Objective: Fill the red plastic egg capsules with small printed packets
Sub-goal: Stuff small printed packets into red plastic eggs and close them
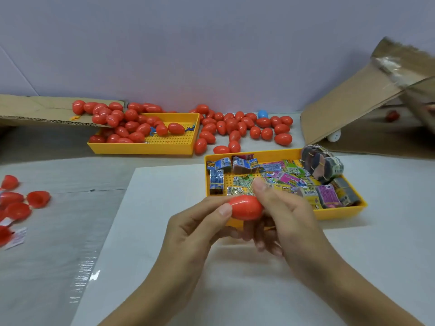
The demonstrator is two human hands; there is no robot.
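A closed red egg capsule [246, 206] lies sideways between both hands, just in front of the near yellow tray [339, 214]. My left hand [195, 231] pinches its narrow left end with thumb and fingers. My right hand [284, 220] grips its wide right end, thumb on top. That tray holds several small printed packets [286, 178] and a banded bundle of packets [321, 164]. Several closed red eggs [235, 128] lie at the back, some inside a second yellow tray [146, 148].
Open red capsule halves [37, 198] and loose packets lie at the left edge. A cardboard flap [35, 109] sits at the back left and a cardboard box [367, 107] at the back right. One blue egg [262, 113] sits among the red ones. A white sheet [153, 231] covers the table.
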